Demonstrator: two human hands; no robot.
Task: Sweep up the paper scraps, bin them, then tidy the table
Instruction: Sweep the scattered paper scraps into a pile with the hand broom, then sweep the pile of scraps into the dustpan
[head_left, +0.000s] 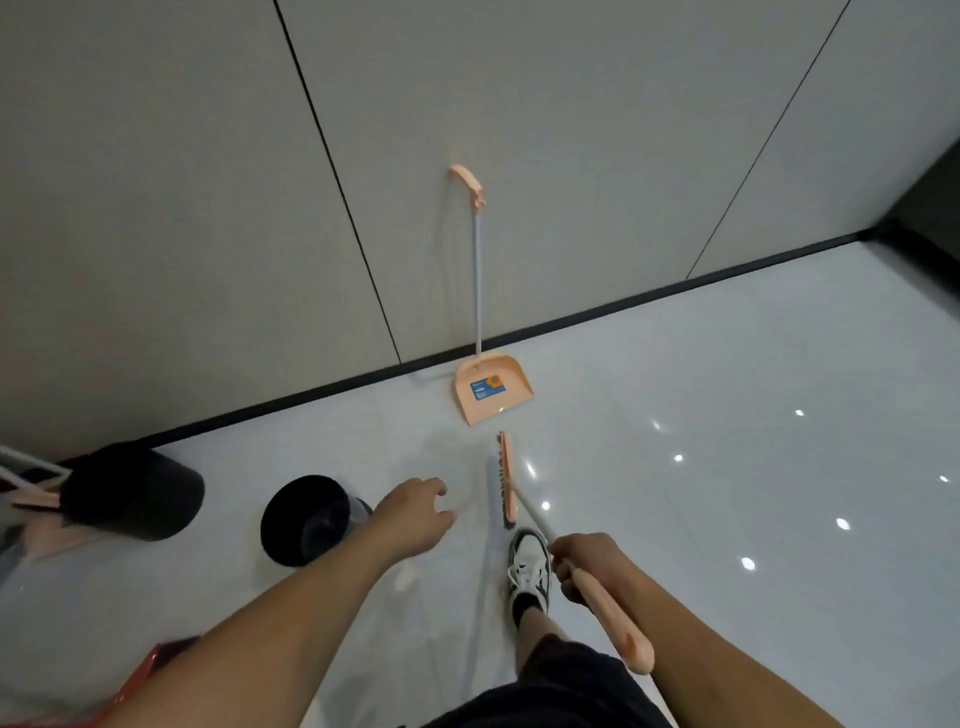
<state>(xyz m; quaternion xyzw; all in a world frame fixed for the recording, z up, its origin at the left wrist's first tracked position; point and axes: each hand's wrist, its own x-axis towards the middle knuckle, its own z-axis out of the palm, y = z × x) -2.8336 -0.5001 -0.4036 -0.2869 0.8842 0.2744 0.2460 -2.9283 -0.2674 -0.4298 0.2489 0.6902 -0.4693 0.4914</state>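
Note:
A peach long-handled dustpan (492, 391) stands on the white floor, its grey pole leaning on the wall ahead. My right hand (584, 564) grips the handle of a matching peach broom (506, 478), whose head rests on the floor just short of the pan. My left hand (418, 512) reaches forward over the floor, fingers loosely curled, holding nothing. A round black bin (304, 522) stands to its left. No paper scraps show in this view.
A second black bin (132, 493) lies at the left near the wall, beside a pink and white object. Something red (156, 670) sits at the lower left. My shoe (530, 569) is planted below the broom head. Glossy floor stretches to the right.

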